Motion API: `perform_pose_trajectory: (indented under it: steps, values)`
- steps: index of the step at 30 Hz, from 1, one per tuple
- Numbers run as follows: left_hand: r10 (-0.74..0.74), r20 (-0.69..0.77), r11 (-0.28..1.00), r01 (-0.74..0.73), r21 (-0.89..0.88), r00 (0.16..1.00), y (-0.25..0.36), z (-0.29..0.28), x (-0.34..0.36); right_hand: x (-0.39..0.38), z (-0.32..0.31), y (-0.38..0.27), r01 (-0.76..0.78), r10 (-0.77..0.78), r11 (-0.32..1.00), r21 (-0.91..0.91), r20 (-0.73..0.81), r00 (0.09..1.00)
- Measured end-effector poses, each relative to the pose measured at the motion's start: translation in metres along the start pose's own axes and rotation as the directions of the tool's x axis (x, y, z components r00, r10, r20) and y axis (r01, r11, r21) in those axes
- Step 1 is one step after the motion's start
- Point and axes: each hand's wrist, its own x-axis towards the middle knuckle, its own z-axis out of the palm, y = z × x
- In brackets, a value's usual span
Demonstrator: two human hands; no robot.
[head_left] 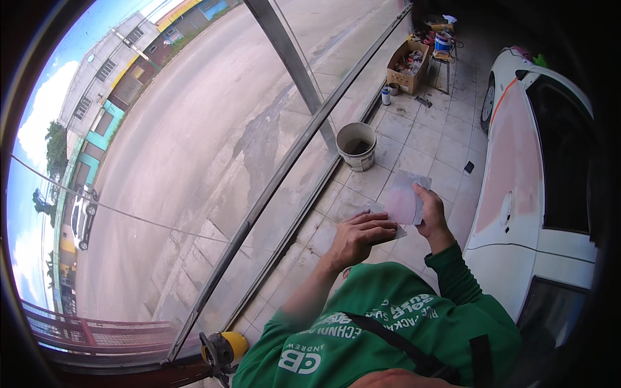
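Note:
Both hands are in front of my green-sleeved body, close together. My right hand point(432, 216) pinches a thin translucent sheet point(406, 202) by its right edge, thumb on top. A pale pink layer covers much of that sheet; I cannot tell what it is. Closed, with fingers pressed together, my left hand point(363, 238) holds a clear, flat plastic-looking piece point(349, 211) against the sheet's lower left edge. Its exact kind is unclear, as the fingers hide part of it.
A white car point(511, 220) with pink patches stands at right. A dirty bucket point(357, 147) sits on the tiled floor point(414, 139) by the window frame. Beyond are a can point(386, 96) and a filled cardboard box point(404, 79). A yellow-and-black machine point(226, 348) is at lower left.

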Motion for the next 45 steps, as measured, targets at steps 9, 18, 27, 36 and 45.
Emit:
perform_pose_trajectory:
  steps: [9,18,27,36,45]
  values:
    - [0.258,-0.421,0.903,-0.372,-0.216,0.87,0.039,-0.015,0.056,-0.042,0.02,-0.023,-0.152,-0.083,0.831,0.534,0.389,0.917]
    - [0.089,-0.305,0.983,-0.133,-0.126,0.948,-0.005,-0.022,0.035,-0.07,0.028,-0.019,0.039,-0.198,0.871,0.489,0.278,0.94]
    - [0.054,-0.215,0.962,-0.108,-0.25,0.975,-0.073,-0.051,0.032,-0.09,0.043,0.003,0.428,-0.376,0.704,-0.567,0.214,0.901]
    - [0.203,0.109,0.937,-0.161,-0.31,0.973,-0.059,0.014,-0.031,-0.072,-0.009,0.042,0.208,-0.156,0.974,0.088,-0.403,0.902]
    - [0.251,-0.304,0.819,-0.369,-0.44,0.919,-0.033,0.039,0.044,-0.084,0.021,0.026,0.219,-0.263,0.742,0.633,-0.026,0.965]
